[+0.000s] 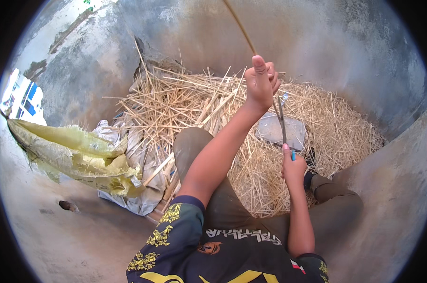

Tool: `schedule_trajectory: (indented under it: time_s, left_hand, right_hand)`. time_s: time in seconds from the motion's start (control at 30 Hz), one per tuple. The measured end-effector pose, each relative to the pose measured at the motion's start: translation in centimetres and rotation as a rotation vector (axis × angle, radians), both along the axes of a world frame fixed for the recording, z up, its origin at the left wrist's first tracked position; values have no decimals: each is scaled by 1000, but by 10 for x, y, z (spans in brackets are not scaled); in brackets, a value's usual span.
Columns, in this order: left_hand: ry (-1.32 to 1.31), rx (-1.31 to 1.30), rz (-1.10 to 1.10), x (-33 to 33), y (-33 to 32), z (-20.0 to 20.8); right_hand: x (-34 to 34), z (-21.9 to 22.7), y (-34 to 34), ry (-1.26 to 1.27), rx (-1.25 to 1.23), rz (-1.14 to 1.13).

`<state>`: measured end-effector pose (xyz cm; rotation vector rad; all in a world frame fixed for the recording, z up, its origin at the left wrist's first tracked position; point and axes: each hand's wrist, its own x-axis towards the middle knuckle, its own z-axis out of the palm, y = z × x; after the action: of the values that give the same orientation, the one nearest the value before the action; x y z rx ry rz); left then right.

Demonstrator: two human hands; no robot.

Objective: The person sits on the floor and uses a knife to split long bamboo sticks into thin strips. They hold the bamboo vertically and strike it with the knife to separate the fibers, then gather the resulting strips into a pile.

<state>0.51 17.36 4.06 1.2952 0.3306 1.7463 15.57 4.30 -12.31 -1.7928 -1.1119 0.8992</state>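
Nearest, between the folded legs [241, 203], the right hand [293, 167] sits toward 4 o'clock, its grip closed round the base of a dark, slim tool [283, 129] aimed at 12, probably for firm control. At 1 o'clock the left hand [263, 80] pinches a long brown strip [242, 28], thumb upright, seemingly to steady it as it rises toward 11. A yellow sack [58, 148] slumps at 9; straw-like slivers [336, 118] spread beyond toward 2.

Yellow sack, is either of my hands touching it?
No, the yellow sack lies at the picture's left, while the left hand grips a thin stick and the right hand is farther right.
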Motion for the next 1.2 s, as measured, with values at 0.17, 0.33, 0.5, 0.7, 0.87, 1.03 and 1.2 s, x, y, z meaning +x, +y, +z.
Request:
schedule_trajectory:
  time_s: [0.17,0.33,0.5,0.7,0.87,1.03,1.2]
  left_hand:
    - [-60,37,-78,6,2,1]
    - [-39,-26,21,-8,9,-2]
    - [-21,-5,4,-9,8,-2]
    - [27,16,7,-6,6,-4]
    - [20,21,-53,-10,3,3]
    - [147,135,-109,0,-12,8]
    - [132,158,-129,0,-6,-1]
  right_hand:
    - [-4,26,-9,489,-7,10]
    - [6,42,-7,720,-16,-44]
    - [-5,56,-28,382,742,-134]
    - [10,-29,7,-42,-39,76]
    - [6,1,-1,475,-61,112]
    - [11,17,5,737,-81,134]
    - [-17,55,-14,478,483,23]
